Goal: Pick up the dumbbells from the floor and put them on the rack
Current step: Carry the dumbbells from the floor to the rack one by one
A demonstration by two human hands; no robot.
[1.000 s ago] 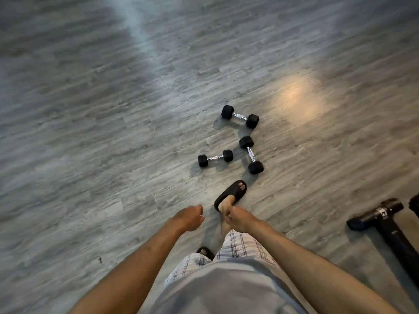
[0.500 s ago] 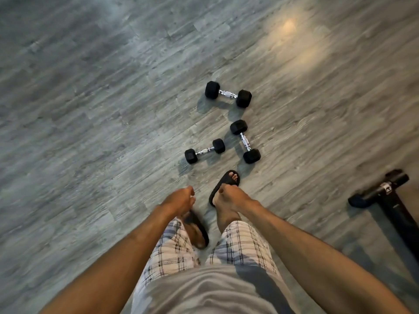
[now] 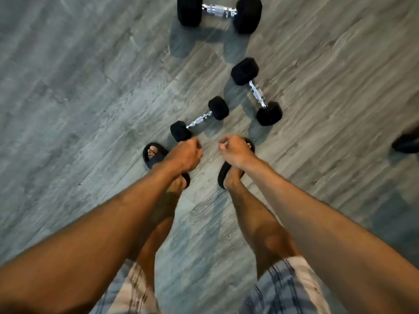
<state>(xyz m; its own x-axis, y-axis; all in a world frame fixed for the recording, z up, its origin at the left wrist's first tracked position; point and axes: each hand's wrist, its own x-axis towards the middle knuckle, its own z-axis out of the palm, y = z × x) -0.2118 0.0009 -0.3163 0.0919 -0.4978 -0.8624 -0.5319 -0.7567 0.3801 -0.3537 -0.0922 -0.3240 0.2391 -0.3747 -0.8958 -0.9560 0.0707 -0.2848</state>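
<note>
Three black hex dumbbells with chrome handles lie on the grey wood floor. The small dumbbell (image 3: pixel 199 118) is nearest, just beyond my left hand (image 3: pixel 184 156). A second dumbbell (image 3: pixel 257 91) lies to its right, beyond my right hand (image 3: pixel 235 152). The largest dumbbell (image 3: pixel 219 12) rests at the top edge. Both hands hang low over my feet with fingers loosely curled, holding nothing and touching no dumbbell. No rack is in sight.
My feet in black slides (image 3: pixel 156 156) stand on the grey plank floor (image 3: pixel 79 98) right below the hands. A dark object (image 3: pixel 407 143) shows partly at the right edge.
The view has dropped closer to the floor and the dumbbells appear much larger. Both hands have reached down toward the nearest dumbbells. My left foot has stepped forward beside the right.
</note>
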